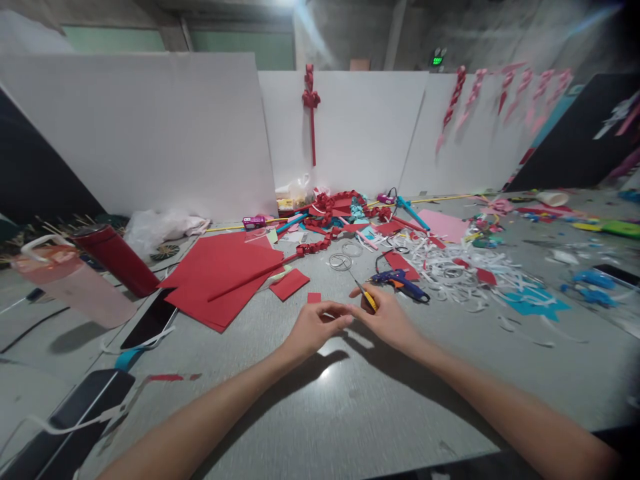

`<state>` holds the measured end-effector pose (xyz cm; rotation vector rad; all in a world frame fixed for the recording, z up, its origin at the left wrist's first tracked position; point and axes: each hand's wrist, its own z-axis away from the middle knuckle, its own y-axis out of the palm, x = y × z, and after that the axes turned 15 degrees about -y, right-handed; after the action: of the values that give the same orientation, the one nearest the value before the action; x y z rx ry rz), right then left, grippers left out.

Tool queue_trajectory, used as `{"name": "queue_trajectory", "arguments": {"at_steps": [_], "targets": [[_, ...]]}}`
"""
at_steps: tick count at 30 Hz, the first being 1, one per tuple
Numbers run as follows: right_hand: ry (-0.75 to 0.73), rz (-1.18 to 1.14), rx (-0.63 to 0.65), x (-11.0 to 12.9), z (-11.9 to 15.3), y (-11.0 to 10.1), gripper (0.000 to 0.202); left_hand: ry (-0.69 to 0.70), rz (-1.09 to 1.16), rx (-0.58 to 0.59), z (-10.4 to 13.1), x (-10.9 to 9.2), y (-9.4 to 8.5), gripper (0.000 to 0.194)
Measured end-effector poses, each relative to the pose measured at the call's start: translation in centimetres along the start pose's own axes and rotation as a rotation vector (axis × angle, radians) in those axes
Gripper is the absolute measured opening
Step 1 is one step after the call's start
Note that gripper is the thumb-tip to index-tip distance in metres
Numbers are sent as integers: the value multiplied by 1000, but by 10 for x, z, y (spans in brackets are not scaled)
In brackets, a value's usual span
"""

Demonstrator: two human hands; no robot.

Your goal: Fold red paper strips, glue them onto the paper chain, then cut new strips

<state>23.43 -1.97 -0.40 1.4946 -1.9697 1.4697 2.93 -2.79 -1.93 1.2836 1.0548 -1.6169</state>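
Observation:
Both hands meet above the grey table (320, 400), their fingertips touching. My right hand (387, 319) holds a yellow and black tool with a thin metal tip (370, 300), which points up and to the left. My left hand (317, 327) has its thumb and fingers brought together; anything between them is too small to make out. Just behind the left hand lies a small red paper square (314, 297). A larger folded red piece (290, 285) rests behind that. Wire rings (341, 262) and a blue glue gun (403, 285) lie beyond the hands.
Large red sheets (225, 273), a red bottle (117, 260), a pink-white bottle (75, 287) and phones are on the left. White paper strips (450, 267) and a blue paper piece (535, 303) lie to the right. A red paper ornament (311, 100) hangs on the white board (370, 133) behind.

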Motion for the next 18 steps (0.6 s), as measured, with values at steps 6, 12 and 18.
{"name": "queue_trajectory", "arguments": {"at_steps": [6, 12, 18], "targets": [[26, -61, 39, 2, 6, 10, 35, -115, 135, -10, 4, -3, 5, 38], [3, -36, -2, -1, 3, 5, 32, -129, 91, -15, 0, -5, 1, 38], [-33, 26, -73, -7, -2, -5, 33, -135, -134, 482, 45, -30, 22, 44]]}}
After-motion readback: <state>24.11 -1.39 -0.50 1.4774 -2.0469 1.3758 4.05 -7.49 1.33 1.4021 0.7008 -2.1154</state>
